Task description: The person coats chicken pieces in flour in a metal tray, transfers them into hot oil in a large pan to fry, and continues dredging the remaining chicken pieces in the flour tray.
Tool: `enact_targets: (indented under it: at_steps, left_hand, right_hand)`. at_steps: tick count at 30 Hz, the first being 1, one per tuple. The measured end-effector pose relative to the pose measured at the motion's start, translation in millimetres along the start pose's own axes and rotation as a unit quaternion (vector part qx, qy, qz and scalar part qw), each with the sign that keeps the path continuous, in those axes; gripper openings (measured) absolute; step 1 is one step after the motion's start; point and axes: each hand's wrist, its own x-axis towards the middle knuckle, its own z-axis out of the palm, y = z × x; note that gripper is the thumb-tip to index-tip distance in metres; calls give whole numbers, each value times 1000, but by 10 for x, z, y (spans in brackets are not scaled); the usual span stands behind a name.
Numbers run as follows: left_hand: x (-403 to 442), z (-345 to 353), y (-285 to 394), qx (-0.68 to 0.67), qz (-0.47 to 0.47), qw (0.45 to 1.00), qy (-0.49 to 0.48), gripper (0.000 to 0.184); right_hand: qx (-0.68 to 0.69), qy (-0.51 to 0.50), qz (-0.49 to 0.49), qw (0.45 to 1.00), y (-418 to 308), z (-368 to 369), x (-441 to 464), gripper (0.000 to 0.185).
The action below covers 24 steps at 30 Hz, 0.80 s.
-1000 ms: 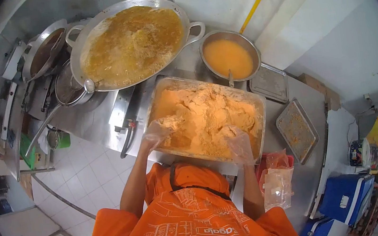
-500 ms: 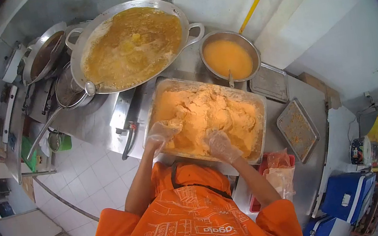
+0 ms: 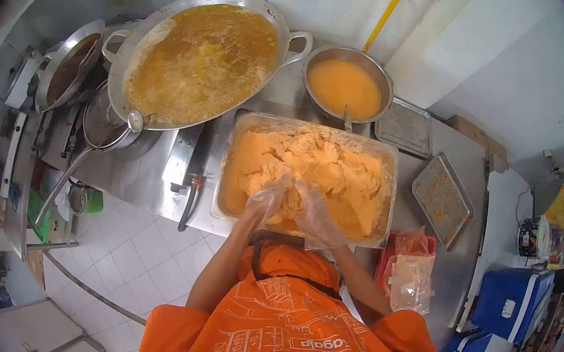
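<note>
A large rectangular tray (image 3: 398, 189) holds a heap of loose orange breading flour (image 3: 345, 168). My left hand (image 3: 267, 201), in a clear plastic glove, is over the near side of the flour. Close against it is my right hand (image 3: 316, 216), gloved the same way. Both hands' fingers are closed around a flour-coated piece (image 3: 291, 202), mostly hidden between them; its kind cannot be made out.
Beyond the tray, a wide two-handled pan (image 3: 118, 91) holds bubbling oil. A metal bowl (image 3: 385, 84) of orange batter has a utensil in it. A crumb-covered tray (image 3: 467, 205) lies right, a strainer (image 3: 135, 121) left. A red basket (image 3: 386, 255) with plastic bags stands near my right arm.
My right hand has moved left and up out of the flour to meet my left hand. My left hand has shifted slightly right. The camera view has tilted a little.
</note>
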Motion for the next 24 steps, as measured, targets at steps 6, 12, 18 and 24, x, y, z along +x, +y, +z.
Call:
enact_targets:
  at_steps: [6,12,18,24]
  left_hand:
    - [-156,-248,648,-20,-302,953,-7,82]
    - [-67,-98,120,-78,-135,988,-23,81]
    - [298,57,-420,-150,-247,957,0,72]
    - [51,-14,-160,-33,-141,988,-45,57]
  right_hand:
    - [-54,-98,106,988,-317,-71,17,68]
    - [-44,-64,216,973,-236,109,106,67]
    - [-132,-166,155,965,-218,23,155,67]
    - [-154,-154,147,965,-48,69,96,65]
